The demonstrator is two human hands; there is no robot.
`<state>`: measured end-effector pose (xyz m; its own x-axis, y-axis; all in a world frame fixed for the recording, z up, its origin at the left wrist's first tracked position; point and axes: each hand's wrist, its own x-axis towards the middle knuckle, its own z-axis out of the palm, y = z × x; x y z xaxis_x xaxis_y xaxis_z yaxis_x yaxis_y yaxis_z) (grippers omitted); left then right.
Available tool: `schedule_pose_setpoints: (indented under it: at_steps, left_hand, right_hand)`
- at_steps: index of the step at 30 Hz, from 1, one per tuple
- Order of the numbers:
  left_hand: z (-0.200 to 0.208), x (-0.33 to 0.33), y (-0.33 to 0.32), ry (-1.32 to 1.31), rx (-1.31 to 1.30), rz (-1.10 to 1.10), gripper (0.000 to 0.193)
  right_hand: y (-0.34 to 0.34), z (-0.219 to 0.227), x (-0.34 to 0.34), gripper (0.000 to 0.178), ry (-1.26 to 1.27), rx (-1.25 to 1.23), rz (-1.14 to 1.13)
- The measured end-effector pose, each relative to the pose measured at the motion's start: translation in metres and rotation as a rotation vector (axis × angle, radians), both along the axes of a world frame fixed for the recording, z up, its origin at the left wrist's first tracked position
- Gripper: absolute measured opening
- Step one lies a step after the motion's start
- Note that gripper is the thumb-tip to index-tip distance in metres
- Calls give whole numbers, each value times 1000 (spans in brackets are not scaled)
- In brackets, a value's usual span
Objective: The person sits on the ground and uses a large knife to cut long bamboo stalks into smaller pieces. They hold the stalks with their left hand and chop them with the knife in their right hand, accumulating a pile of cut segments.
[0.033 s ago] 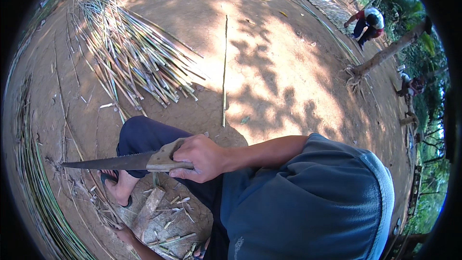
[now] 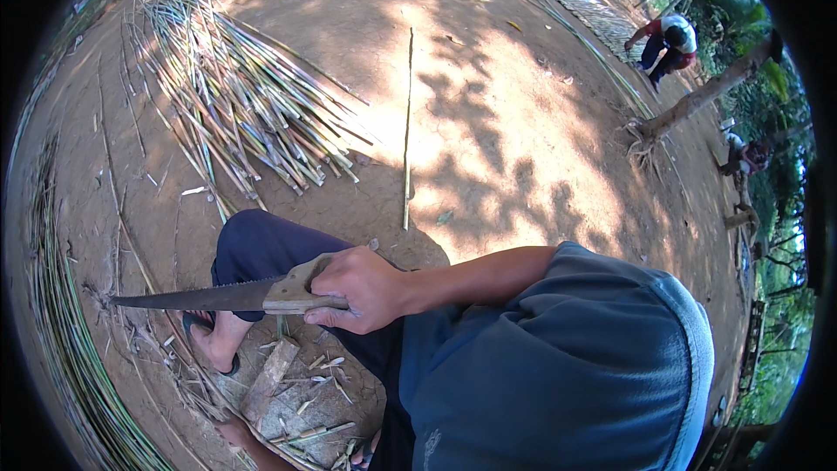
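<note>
One tapered grey-bladed, wooden-handled saw [image 2: 209, 296] | right hand [image 2: 356, 288] wraps handle [image 2: 292, 293], presumably for control | thin brown cane [image 2: 197, 365] beside left hand [image 2: 234, 433], grip unclear

A pile of sticks [image 2: 248, 96] is lying on the ground [image 2: 514, 78] at far left, a single stick [image 2: 407, 144] is resting to its right, a bundle of stalks [image 2: 65, 323] is stretching along the near left, a saw [image 2: 227, 296] is pointing left from the right grip [image 2: 357, 288], and a trunk [image 2: 708, 92] is rising far right.
</note>
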<state>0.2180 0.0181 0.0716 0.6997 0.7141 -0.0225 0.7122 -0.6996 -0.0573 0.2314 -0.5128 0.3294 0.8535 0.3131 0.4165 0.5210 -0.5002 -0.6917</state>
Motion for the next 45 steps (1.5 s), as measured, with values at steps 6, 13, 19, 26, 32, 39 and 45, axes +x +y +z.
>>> schedule_pose_setpoints:
  at_steps: [6,13,19,26,32,39,45]
  left_hand:
    - [-17,-168,0,63,-300,239,74]
    - [-74,-324,-3,168,-224,503,74]
    - [-19,-293,-30,111,-220,561,44]
    - [-7,-239,-43,-456,-273,163,30]
    - [-20,-236,-95,-78,-576,473,44]
    - [-37,-218,-100,-404,-180,187,60]
    - [-43,-179,-69,-171,-653,338,48]
  right_hand:
    - [9,1,-6,39,34,38,121]
    - [17,3,1,37,-18,54,228]
    - [11,11,-13,37,148,49,227]
    - [55,5,-37,35,420,38,504]
    - [73,-1,-56,36,726,-24,629]
    - [112,-62,-52,42,754,-264,763]
    - [157,-120,-52,42,884,-399,740]
